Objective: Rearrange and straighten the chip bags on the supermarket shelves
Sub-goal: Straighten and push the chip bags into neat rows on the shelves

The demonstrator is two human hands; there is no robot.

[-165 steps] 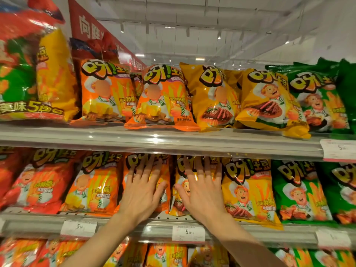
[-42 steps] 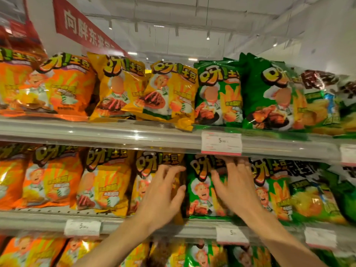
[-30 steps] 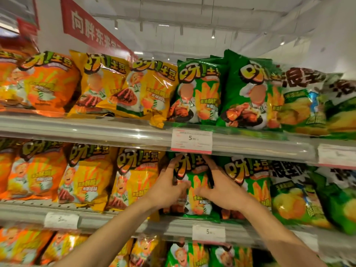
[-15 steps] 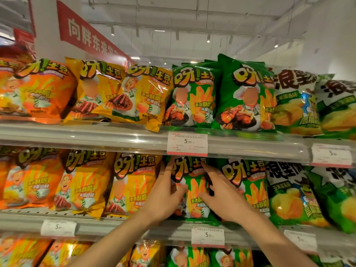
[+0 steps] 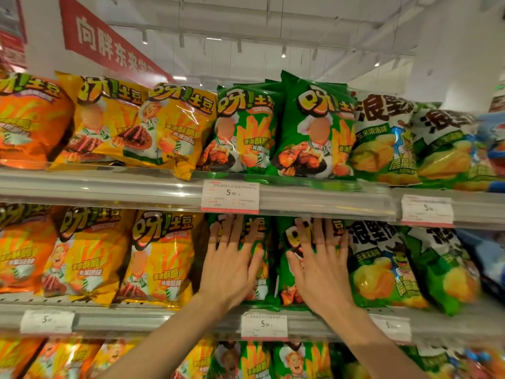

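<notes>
Two green chip bags stand side by side on the middle shelf (image 5: 153, 315). My left hand (image 5: 231, 265) lies flat with straight fingers on the left green bag (image 5: 259, 280). My right hand (image 5: 319, 265) presses flat on the right green bag (image 5: 287, 285). Both palms cover most of each bag's front. To the left stand yellow chip bags (image 5: 161, 258) and orange ones (image 5: 19, 250). To the right stand green-and-white corn chip bags (image 5: 379, 266).
The top shelf (image 5: 328, 198) carries orange, yellow, green (image 5: 311, 132) and corn-flavour bags, some leaning. Price tags (image 5: 230, 196) hang on the shelf rails. A lower shelf holds more bags (image 5: 254, 362). A red banner (image 5: 109, 42) hangs at the upper left.
My hands were pinching one green bag between them; now they have spread apart and lie flat, one on each of the two green bags. The view shifted slightly left.
</notes>
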